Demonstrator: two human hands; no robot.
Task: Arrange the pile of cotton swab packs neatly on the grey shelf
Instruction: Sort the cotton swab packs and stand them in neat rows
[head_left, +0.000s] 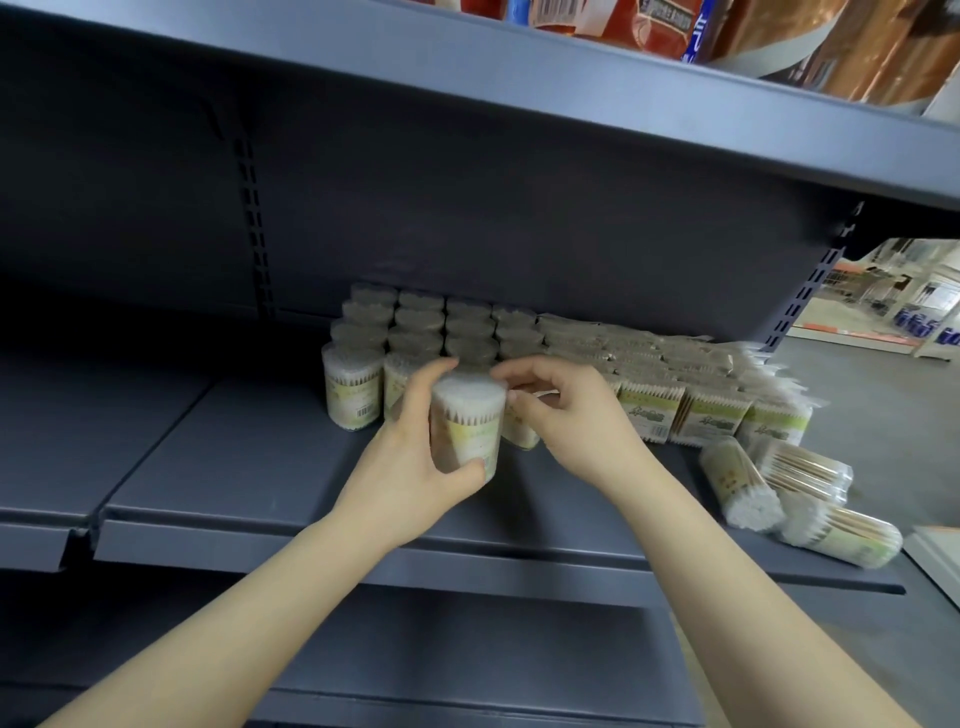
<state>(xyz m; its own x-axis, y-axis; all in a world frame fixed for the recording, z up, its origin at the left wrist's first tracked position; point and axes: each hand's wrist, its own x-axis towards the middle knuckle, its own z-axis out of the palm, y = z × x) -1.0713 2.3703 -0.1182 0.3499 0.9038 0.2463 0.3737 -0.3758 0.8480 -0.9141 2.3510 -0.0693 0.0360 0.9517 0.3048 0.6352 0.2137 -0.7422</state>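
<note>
On the grey metal shelf (249, 467) I've got most clear round cotton swab tubs (415, 332) standing in rows. My left hand (410, 467) grips one upright tub (467, 421); right hand (566, 410) pinches its neighbour. Three loose tubs (789, 499) still lie right.

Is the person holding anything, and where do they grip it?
The left hand grips an upright round swab pack around its side. The right hand holds nothing clearly.
</note>
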